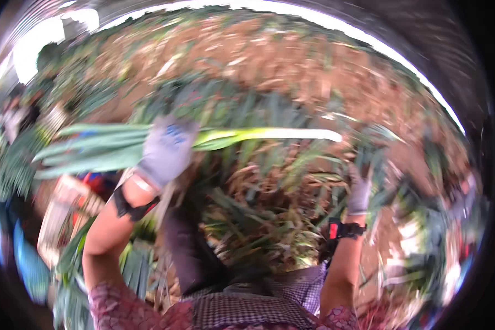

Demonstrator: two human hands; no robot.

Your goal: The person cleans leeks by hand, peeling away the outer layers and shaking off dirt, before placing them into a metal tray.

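My left hand [168, 147], in a pale glove with a blue mark, is closed around a long leek [231, 136]. The leek lies level across the view, its green leaves spreading to the left and its white shank pointing right. Lower at the right, my gloved right hand [359, 191] reaches in among green leek leaves [377, 159]. Motion blurs its fingers, so I cannot tell whether they grip anything. Beyond the held leek lies a row of dark green leek leaves [220, 104].
Brown and green leaf trimmings [280, 198] cover the ground before my knees, and a large heap of dry leaves [247, 49] rises behind. At the left stands a pale crate [58, 223] beside blue plastic [30, 264]. More leeks [135, 269] lie at the lower left.
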